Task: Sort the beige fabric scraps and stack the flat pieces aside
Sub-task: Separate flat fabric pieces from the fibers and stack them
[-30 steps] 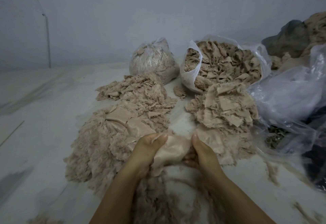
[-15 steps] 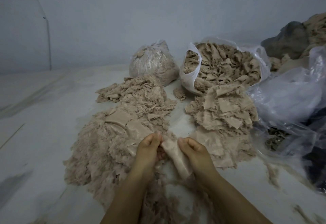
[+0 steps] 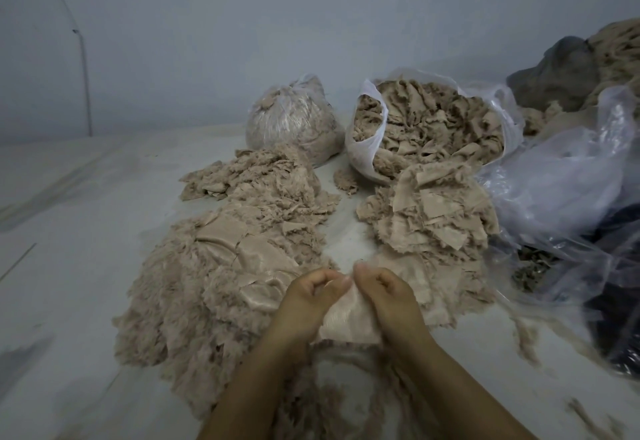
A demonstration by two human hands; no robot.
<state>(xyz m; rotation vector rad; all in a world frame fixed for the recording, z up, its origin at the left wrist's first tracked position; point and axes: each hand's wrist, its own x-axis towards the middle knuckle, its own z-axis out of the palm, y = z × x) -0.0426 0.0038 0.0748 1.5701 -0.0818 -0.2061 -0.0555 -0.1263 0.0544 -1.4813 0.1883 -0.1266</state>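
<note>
Both hands have drawn together since half a second ago, the scrap (image 3: 348, 322) now hanging below them instead of slanting between. Big pile (image 3: 214, 287) lies left on the floor (image 3: 69, 266), flat stack (image 3: 429, 218) right, open bag (image 3: 367, 138) behind. Left hand (image 3: 308, 297) and right hand (image 3: 388, 296) each pinch the scrap's top edge (thumbs nearly touching). Best to pull the edge taut and judge flatness before laying it on the stack.

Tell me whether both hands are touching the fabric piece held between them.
Touching. The head view shows the left hand and right hand each pinching the top edge of the fabric piece, which hangs between them.
</note>
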